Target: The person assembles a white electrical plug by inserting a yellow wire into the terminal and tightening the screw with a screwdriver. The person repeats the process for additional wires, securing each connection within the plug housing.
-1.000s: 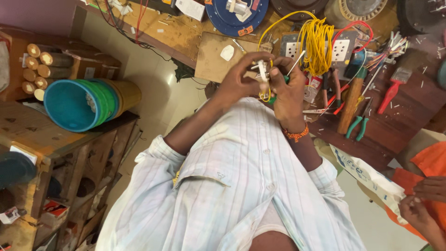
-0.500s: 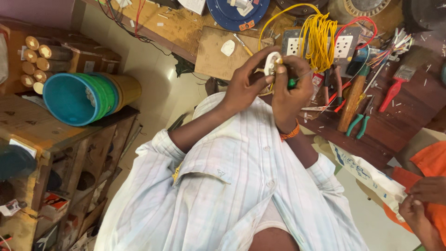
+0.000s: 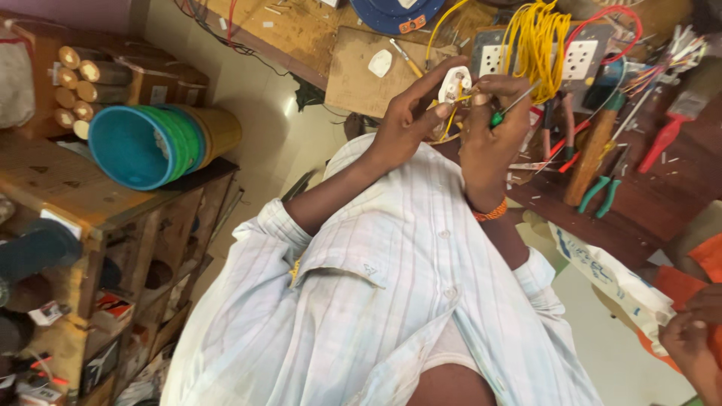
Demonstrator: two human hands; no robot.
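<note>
Stacked plastic buckets lie on the wooden shelf at left. Centre, the left hand pinches a white plug; just right, the right hand is closed around a green-handled screwdriver, near yellow wire on the far workbench.

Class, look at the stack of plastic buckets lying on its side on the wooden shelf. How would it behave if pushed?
The stack of buckets lies on its round side on the wooden shelf, so it would probably roll. It looks like thin plastic, likely light. Its mouth overhangs the shelf edge, so it might drop.
</note>
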